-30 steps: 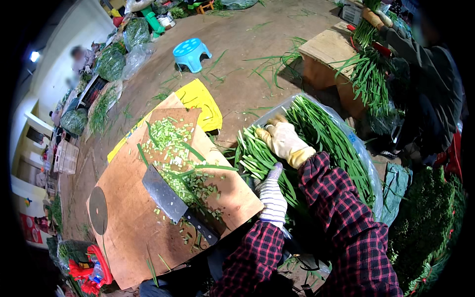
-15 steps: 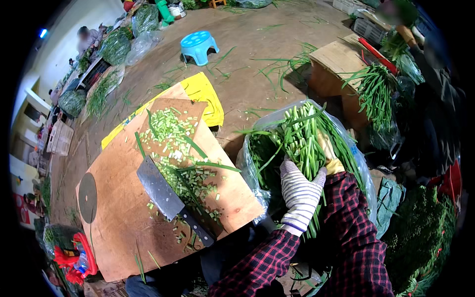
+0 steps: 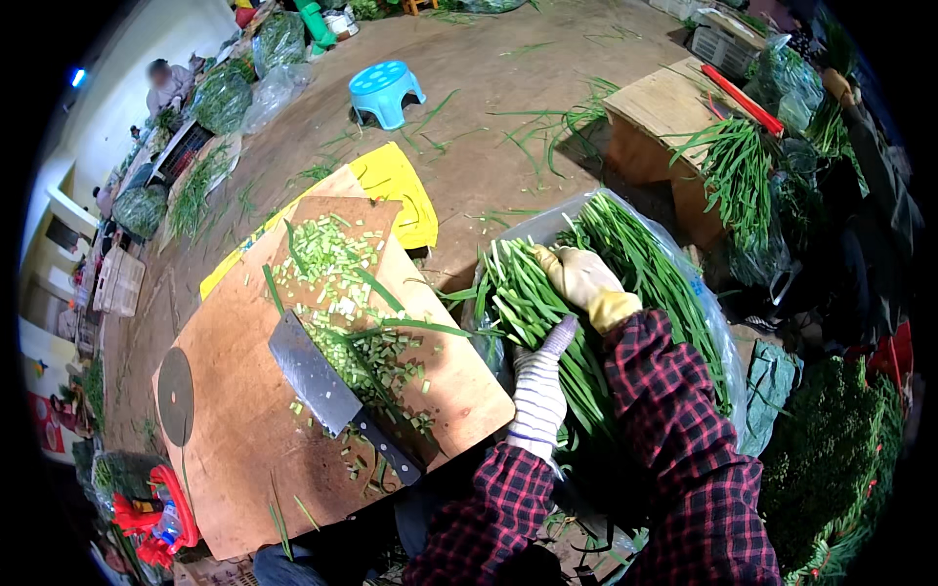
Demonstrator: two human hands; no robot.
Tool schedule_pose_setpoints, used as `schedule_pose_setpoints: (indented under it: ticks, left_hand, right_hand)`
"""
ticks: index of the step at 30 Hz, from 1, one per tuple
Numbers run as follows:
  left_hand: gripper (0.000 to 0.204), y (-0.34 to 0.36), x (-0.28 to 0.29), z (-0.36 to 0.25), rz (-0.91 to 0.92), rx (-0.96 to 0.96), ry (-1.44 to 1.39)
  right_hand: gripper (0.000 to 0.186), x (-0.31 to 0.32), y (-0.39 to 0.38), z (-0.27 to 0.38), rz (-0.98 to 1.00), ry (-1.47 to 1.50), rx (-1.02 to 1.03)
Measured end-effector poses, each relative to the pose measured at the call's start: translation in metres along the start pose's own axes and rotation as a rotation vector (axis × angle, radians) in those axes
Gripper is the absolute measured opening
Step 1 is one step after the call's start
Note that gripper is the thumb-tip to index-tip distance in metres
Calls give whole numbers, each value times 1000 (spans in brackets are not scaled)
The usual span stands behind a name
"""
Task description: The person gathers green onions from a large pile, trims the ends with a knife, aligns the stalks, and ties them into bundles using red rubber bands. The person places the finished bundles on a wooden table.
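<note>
A thick bunch of garlic chives [image 3: 532, 293] lies over a clear plastic bag [image 3: 718, 327] that holds more long green stalks. My left hand [image 3: 540, 391], in a white glove with dark stripes, grips the bunch low on its left side, thumb on top. Over the pale cut ends curls my right hand [image 3: 581, 278] in a cream and yellow glove, closed on the stalks; its fingertips are partly hidden. Left of the bag, a cleaver [image 3: 318, 376] with a black handle rests on a wooden board [image 3: 234, 459] beside chopped green pieces [image 3: 337, 259].
A yellow sack [image 3: 405, 195] shows beneath the board's far edge. A blue stool [image 3: 388, 93] stands on the floor ahead. To the right is a wooden box [image 3: 650, 117] with greens [image 3: 733, 176] hanging off it. Another person [image 3: 168, 86] sits far left.
The bunch has tipped to the left and is spread lower over the bag. My right hand has come up onto the pale ends, and my left hand has moved left and down.
</note>
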State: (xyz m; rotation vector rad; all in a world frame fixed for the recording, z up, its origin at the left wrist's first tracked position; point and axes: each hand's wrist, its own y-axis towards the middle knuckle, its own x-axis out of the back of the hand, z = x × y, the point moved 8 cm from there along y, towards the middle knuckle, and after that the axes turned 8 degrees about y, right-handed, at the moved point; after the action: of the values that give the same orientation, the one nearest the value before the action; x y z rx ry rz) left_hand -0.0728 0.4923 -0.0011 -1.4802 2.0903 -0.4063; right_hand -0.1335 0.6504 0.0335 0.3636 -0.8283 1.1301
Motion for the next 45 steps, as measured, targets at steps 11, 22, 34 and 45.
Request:
schedule_pose_setpoints:
  ticks: [11,22,34,45]
  left_hand:
    - [61,-29,-20,13,99,-121,-162]
    - [103,-123,-61,-69,-163,-887,902]
    - [123,-100,-55,-51,-8,-738,518]
    - [89,-50,-53,-26,587,-224,-74]
  right_hand:
    - [49,38,-63,26,-163,153,387]
    - [65,22,-132,21,879,2105,0]
    - [59,44,-117,-73,-39,1385,165]
    - [74,101,-116,67,335,827,313]
